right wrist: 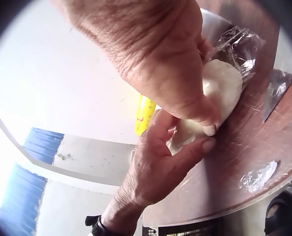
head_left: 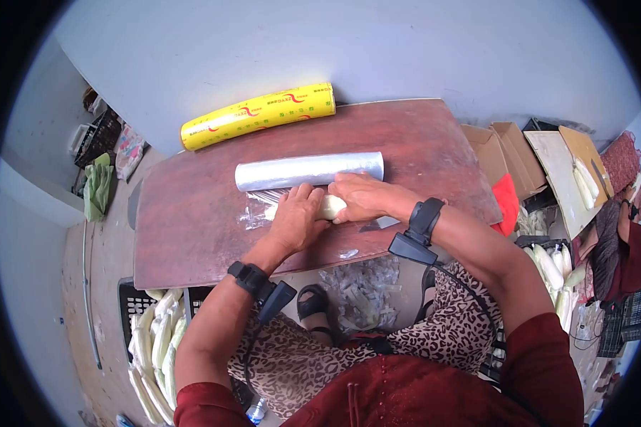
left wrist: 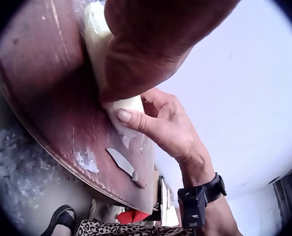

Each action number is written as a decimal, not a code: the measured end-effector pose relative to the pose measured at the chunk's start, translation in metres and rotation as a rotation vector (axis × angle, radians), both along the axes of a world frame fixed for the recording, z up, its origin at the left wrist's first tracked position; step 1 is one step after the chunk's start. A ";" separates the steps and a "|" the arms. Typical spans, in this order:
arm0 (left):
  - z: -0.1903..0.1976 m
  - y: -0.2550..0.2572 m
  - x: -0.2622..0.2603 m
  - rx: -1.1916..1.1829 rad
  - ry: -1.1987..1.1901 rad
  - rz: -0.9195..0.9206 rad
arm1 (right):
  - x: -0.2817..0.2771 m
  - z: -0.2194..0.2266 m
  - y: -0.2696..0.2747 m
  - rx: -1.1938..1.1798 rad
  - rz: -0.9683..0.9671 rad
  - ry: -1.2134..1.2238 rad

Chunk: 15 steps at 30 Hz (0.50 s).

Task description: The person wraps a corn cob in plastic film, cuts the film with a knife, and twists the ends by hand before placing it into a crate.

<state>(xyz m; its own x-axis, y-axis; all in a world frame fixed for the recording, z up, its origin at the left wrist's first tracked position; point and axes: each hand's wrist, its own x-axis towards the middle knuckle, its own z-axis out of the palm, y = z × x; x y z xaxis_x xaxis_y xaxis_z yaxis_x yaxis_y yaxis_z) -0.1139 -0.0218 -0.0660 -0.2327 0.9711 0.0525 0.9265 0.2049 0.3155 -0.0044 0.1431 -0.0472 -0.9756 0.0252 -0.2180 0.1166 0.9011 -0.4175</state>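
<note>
A long, pale, smooth vegetable (head_left: 331, 207) lies on the reddish-brown table, partly covered by both hands. My left hand (head_left: 297, 217) grips its left part from above, with clear plastic film (head_left: 253, 215) spread under and beside it. At the other end my right hand (head_left: 362, 197) holds it, the thumb on the near side in the left wrist view. The rounded pale end (right wrist: 224, 86) shows beside my right hand in the right wrist view, crinkled film near it. Just behind the hands lies a roll of clear film (head_left: 310, 171), its film running toward the vegetable.
A knife (left wrist: 121, 162) and a film scrap (head_left: 348, 254) lie near the table's front edge. Behind is a yellow printed roll (head_left: 256, 116). Crates of similar pale vegetables (head_left: 157, 341) stand on the floor at both sides. Film scraps (head_left: 363, 288) litter the floor between the feet.
</note>
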 end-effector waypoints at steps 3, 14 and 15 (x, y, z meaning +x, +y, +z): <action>-0.006 0.000 0.002 0.006 -0.009 -0.006 | 0.002 -0.001 0.000 0.008 0.027 0.010; -0.018 -0.004 0.002 0.107 -0.050 -0.043 | -0.013 -0.011 0.026 -0.134 -0.067 0.060; -0.017 -0.004 0.001 0.091 -0.053 -0.045 | -0.015 -0.011 0.028 -0.126 -0.073 0.111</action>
